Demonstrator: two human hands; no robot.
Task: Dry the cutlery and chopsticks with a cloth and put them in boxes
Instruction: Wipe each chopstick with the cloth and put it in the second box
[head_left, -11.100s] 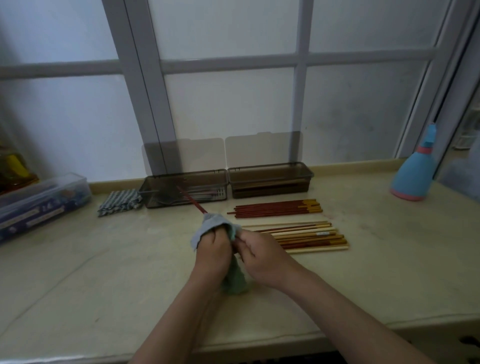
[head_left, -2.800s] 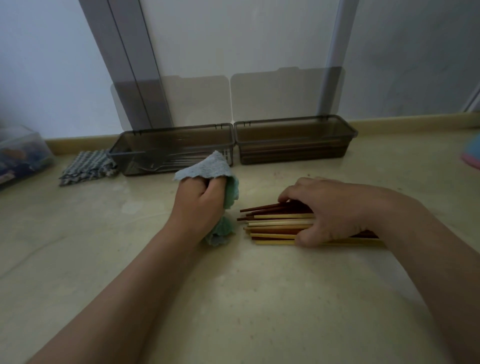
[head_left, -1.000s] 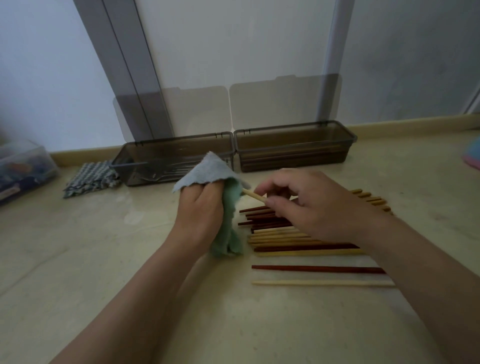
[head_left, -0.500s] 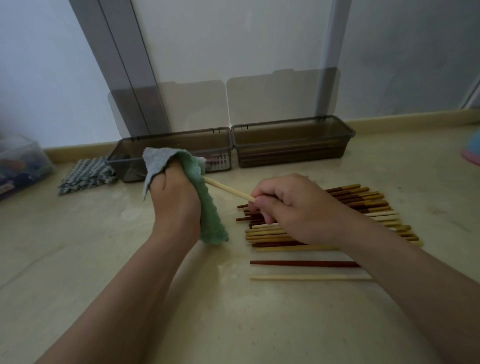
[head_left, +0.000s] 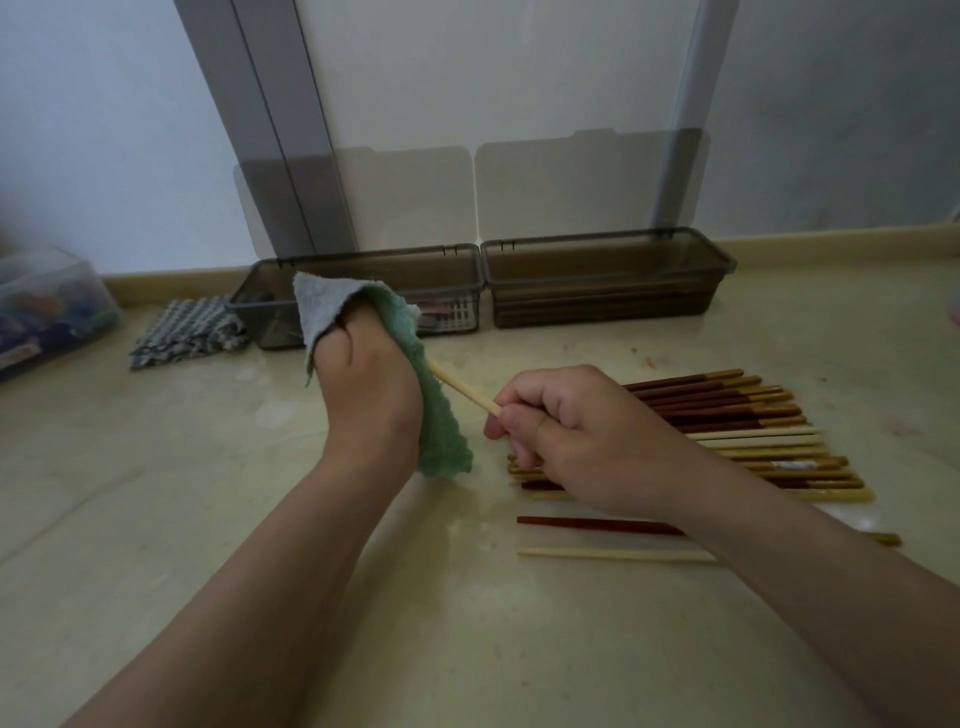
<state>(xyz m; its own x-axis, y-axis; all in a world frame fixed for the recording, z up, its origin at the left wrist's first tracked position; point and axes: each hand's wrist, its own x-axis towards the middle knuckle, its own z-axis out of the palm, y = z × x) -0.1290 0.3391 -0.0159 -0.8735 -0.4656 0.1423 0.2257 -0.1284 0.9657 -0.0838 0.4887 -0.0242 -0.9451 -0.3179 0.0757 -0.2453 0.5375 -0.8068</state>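
My left hand (head_left: 366, 400) grips a green and grey cloth (head_left: 441, 431) wrapped around the far end of a pale chopstick (head_left: 462, 388). My right hand (head_left: 576, 431) pinches the chopstick's near end. A row of dark red and pale chopsticks (head_left: 748, 431) lies on the counter behind my right hand. One red chopstick (head_left: 592, 525) and one pale chopstick (head_left: 613, 555) lie apart, nearer to me. Two brown see-through boxes stand open at the back: the left box (head_left: 447, 260) holds cutlery, the right box (head_left: 608, 275) holds chopsticks.
A folded checked cloth (head_left: 182, 332) lies left of the boxes. A clear plastic container (head_left: 47, 306) stands at the far left. The window frame and sill run behind the boxes. The pale stone counter (head_left: 208, 519) has wet patches near my left hand.
My left hand has slid the cloth further along the pale chopstick, away from my right hand, so more bare stick shows between the hands.
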